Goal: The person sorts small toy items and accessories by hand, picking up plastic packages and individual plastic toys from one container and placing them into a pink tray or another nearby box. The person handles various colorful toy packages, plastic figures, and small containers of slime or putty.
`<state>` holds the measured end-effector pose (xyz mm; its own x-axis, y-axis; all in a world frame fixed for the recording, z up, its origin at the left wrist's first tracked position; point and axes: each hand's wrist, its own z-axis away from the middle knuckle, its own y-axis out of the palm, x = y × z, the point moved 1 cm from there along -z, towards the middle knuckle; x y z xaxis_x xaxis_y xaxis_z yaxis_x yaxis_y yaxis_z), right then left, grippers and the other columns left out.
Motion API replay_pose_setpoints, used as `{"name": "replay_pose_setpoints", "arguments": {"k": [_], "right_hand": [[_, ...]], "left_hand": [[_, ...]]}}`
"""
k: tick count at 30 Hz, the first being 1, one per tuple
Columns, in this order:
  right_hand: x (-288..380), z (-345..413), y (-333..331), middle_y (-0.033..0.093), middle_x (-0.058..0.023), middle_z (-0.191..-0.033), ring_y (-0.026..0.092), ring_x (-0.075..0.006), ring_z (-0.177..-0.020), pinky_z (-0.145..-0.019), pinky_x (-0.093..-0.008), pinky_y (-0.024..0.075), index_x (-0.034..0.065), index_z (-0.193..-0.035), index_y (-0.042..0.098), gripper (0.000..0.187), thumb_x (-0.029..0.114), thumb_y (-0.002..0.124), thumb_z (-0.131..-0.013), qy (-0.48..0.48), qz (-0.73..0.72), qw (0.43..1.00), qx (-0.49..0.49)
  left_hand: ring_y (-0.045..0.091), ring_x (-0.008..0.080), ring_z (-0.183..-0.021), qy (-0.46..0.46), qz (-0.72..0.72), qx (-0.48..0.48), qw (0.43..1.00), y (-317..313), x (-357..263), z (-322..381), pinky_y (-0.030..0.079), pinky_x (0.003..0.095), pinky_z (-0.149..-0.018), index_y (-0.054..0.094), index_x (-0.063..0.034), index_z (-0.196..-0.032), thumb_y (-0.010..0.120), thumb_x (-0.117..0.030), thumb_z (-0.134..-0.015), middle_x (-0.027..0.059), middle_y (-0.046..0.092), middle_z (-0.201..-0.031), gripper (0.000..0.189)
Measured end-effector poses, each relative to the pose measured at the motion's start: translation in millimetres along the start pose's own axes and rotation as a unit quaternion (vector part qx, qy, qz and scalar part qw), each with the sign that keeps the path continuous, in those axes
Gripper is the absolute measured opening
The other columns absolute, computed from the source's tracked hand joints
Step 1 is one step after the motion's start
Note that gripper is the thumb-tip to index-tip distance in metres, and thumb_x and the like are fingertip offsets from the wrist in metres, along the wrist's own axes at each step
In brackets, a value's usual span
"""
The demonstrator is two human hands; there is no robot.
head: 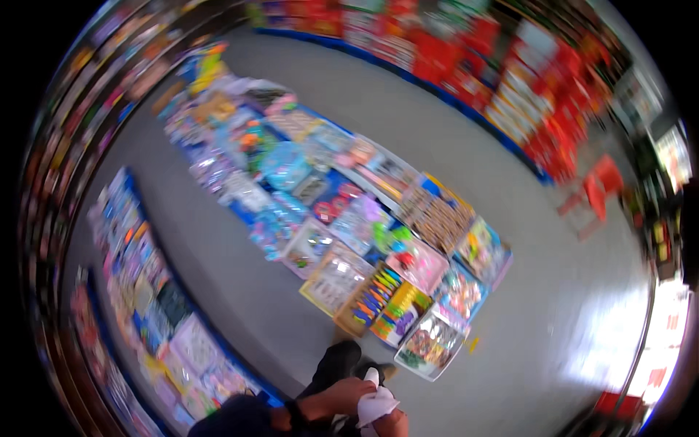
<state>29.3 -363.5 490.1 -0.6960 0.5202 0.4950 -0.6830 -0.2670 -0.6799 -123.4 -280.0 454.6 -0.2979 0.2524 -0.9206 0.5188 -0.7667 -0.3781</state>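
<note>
At the bottom of the view, my left hand [352,397], with a dark band on its wrist, is closed around a crumpled white tissue or thin cloth [377,407]. A small white tip of the same colour sticks out above the fingers. My right hand [394,424] is pressed up against it from the other side, its fingers curled at the white piece; blur hides the exact grip. Just beyond my hands and dark shoes stands a long low display table, its near end holding a white tray of small packets [434,341] and a cardboard box of colourful items [371,300].
Shelves of goods [82,109] line the left side. A second low display [180,328] runs along the near left. Red and white boxes [437,54] are stacked on a blue-edged platform at the back. A red chair [598,188] stands at right on the grey floor [546,306].
</note>
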Motion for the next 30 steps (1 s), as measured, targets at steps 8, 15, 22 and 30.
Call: {"name": "replay_pose_setpoints", "arguments": {"k": [8, 15, 22, 30], "right_hand": [[120, 7, -68, 0.065, -0.0253, -0.086, 0.064, -0.0423, -0.084, -0.074, -0.0499, 0.0495, 0.0045, -0.103, 0.062, 0.035, 0.030, 0.057, -0.080, -0.148, 0.268, 0.949, 0.077], [198, 43, -84, 0.065, -0.0209, -0.092, 0.060, -0.0438, -0.085, -0.076, -0.0511, 0.0472, 0.0043, -0.105, 0.061, 0.032, 0.022, 0.056, -0.079, -0.346, 0.254, 0.896, 0.113], [265, 87, -23, 0.059, -0.0235, -0.110, 0.055, -0.0434, -0.102, -0.088, -0.0454, 0.0438, 0.0011, -0.113, 0.059, 0.031, 0.012, 0.049, -0.086, -0.513, 0.171, 0.804, 0.248], [381, 120, 70, 0.063, -0.0219, -0.088, 0.061, -0.0401, -0.082, -0.073, -0.0431, 0.0469, 0.0006, -0.107, 0.060, 0.032, 0.028, 0.052, -0.092, -0.557, 0.248, 0.714, 0.345]], "left_hand": [[0.062, 0.0214, -0.081, -0.049, -0.273, -0.130, 0.952, -87, -68, 75, 0.041, 0.0437, -0.088, 0.063, -0.0136, -0.096, 0.061, -0.014, -0.071, 0.0031, 0.061, -0.079, 0.025], [0.061, 0.0189, -0.097, -0.173, -0.263, -0.294, 0.903, -92, -138, 181, 0.028, 0.0514, -0.105, 0.059, -0.0135, -0.117, 0.059, -0.013, -0.075, 0.0050, 0.062, -0.115, 0.042], [0.060, 0.0346, -0.091, -0.200, 0.002, -0.454, 0.868, -88, -158, 281, 0.046, 0.0431, -0.081, 0.064, -0.0023, -0.098, 0.056, -0.015, -0.073, 0.0169, 0.065, -0.091, 0.029], [0.059, 0.0395, -0.085, -0.199, 0.086, -0.481, 0.849, -150, -140, 396, 0.046, 0.0444, -0.077, 0.062, 0.0017, -0.095, 0.053, -0.031, -0.092, 0.0211, 0.063, -0.090, 0.034]]}}
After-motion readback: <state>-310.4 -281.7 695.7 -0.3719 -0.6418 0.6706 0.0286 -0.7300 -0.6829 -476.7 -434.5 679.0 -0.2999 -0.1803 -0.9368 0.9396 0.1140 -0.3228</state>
